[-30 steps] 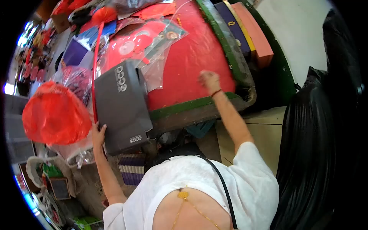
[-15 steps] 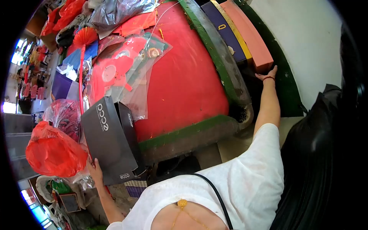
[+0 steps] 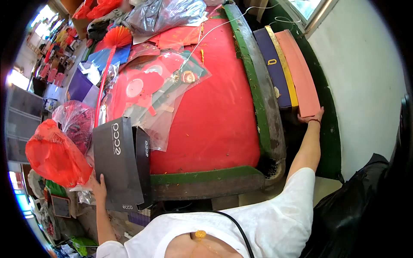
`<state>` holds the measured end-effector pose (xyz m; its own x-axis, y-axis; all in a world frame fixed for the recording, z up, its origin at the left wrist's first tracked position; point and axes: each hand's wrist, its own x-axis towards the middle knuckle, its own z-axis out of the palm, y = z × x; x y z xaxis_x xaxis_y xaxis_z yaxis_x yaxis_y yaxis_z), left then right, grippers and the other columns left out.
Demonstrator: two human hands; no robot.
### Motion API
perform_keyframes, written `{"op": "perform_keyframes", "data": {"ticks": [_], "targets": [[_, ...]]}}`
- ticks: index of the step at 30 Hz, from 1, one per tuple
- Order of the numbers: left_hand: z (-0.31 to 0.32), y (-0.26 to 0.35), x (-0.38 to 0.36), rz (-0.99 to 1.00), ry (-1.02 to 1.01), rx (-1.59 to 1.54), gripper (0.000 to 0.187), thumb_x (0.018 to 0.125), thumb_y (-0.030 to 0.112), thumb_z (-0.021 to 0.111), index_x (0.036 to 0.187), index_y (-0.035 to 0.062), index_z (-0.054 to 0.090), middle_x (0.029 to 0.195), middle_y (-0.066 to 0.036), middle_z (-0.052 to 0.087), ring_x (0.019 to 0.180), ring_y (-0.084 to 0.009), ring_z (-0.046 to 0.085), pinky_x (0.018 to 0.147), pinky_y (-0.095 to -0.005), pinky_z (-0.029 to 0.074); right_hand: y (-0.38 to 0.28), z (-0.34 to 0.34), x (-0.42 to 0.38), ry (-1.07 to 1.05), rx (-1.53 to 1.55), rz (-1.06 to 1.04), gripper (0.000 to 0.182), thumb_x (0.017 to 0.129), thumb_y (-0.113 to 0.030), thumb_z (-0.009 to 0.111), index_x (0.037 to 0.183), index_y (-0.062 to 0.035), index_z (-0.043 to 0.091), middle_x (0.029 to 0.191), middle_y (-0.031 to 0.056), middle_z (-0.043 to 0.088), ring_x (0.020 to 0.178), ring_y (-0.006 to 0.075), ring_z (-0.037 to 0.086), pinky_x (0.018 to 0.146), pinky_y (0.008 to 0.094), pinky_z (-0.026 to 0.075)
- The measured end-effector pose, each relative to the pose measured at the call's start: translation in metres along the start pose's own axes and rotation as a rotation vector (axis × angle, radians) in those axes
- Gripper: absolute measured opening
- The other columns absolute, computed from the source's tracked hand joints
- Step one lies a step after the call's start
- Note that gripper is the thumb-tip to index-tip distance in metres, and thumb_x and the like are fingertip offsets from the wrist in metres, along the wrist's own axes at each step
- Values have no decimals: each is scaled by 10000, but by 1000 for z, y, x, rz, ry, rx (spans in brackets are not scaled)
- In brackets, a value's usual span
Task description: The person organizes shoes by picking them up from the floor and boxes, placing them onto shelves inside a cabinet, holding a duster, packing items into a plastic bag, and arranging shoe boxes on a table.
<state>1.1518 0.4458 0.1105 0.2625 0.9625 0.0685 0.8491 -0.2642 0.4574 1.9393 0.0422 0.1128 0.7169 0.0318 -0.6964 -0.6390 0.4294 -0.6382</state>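
Note:
At the left, my left hand [image 3: 99, 188] is closed on the lower left edge of a black ecco shoebox [image 3: 115, 165], its fingers partly hidden; the box stands partly open over the corner of the red-topped table. A red plastic bag [image 3: 58, 155] lies against the same hand. My right hand [image 3: 313, 116] reaches out at the right and grips the near end of a long pink box [image 3: 299, 73]. Beside the pink box lies a dark purple box [image 3: 272, 64] with a yellow edge.
On the red table surface [image 3: 215, 112] lie plastic-wrapped red paper decorations [image 3: 146, 86], a red fan-topped stick [image 3: 105, 77] and a grey plastic bag [image 3: 165, 17]. A green-and-grey raised rim [image 3: 254, 81] edges it. A black bag [image 3: 344, 215] is at the lower right, beside a white wall [image 3: 361, 77].
The view has shifted, so the table and the boxes at the right appear lower and further right. The black shoebox looks more upright. Both hands keep their places on the boxes.

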Motion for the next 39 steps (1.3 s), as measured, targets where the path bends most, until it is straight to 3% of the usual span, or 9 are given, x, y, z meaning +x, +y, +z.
{"op": "perform_keyframes", "data": {"ticks": [11, 13, 18, 21, 24, 30, 33, 37, 39], "targets": [[21, 13, 10, 64, 126, 147, 540, 860, 273, 466, 1236, -72, 288, 1208, -292, 365, 1137, -384, 348, 963, -407, 261, -2, 100, -93, 201, 111, -128, 539, 753, -391, 425, 1123, -3, 482, 1183, 131, 441, 991, 318, 452, 744, 438, 381], [30, 5, 13, 104, 211, 225, 585, 860, 314, 456, 1248, -80, 262, 1237, -303, 329, 1155, -397, 320, 977, -418, 238, -8, 101, -94, 122, 86, -167, 614, 746, -403, 431, 1165, 45, 422, 1276, 171, 338, 1076, 363, 379, 771, 495, 344], [32, 0, 14, 93, 244, 161, 596, 863, 351, 436, 1270, -45, 254, 1289, -271, 288, 1208, -383, 259, 1008, -425, 194, -11, 133, -149, 429, 114, 187, 693, 733, -365, 458, 1215, 96, 272, 1261, 224, 309, 1094, 352, 363, 810, 465, 330], [13, 56, 12, 138, 369, 286, 580, 862, 330, 448, 1232, -91, 298, 1267, -277, 325, 1184, -368, 310, 990, -418, 225, 7, 136, -178, 391, 195, 74, 695, 730, -341, 473, 1227, 83, 236, 1256, 228, 316, 1084, 344, 383, 826, 456, 339], [-9, 140, 17, 394, 418, -58, 480, 849, 237, 487, 1214, -45, 357, 1200, -223, 416, 1102, -350, 392, 962, -400, 264, 36, 137, -214, 333, 260, -65, 704, 728, -317, 488, 1240, 70, 200, 1251, 231, 322, 1075, 336, 403, 843, 447, 349], [51, 249, 0, 647, -84, -637, 525, 821, 203, 528, 1221, -59, 313, 1193, -221, 390, 1104, -319, 385, 952, -371, 288, 144, 112, -279, 241, 423, -447, 738, 723, -269, 518, 1265, 44, 128, 1241, 238, 334, 1057, 320, 443, 876, 429, 369], [64, 287, -31, 631, -370, -647, 546, 844, 274, 488, 1224, -73, 305, 1191, -245, 391, 1099, -320, 400, 956, -368, 295, 213, 74, -299, 360, 343, -496, 749, 724, -215, 544, 1279, 21, 99, 1239, 231, 343, 1056, 315, 454, 896, 421, 374], [116, 290, -49, 447, -642, -691, 583, 869, 363, 407, 1238, -77, 303, 1249, -243, 356, 1155, -328, 362, 982, -363, 267, 328, 11, -325, 109, 486, -804, 793, 717, -141, 601, 1299, -22, 76, 1232, 171, 362, 1032, 264, 464, 812, 378, 429], [140, 281, -56, 456, -660, -660, 583, 877, 376, 376, 1242, -72, 302, 1268, -240, 340, 1180, -327, 334, 996, -363, 244, 369, -25, -361, 94, 402, -641, 680, 728, -159, 607, 1273, -45, 217, 1131, 111, 435, 956, 216, 483, 717, 323, 448]]}}
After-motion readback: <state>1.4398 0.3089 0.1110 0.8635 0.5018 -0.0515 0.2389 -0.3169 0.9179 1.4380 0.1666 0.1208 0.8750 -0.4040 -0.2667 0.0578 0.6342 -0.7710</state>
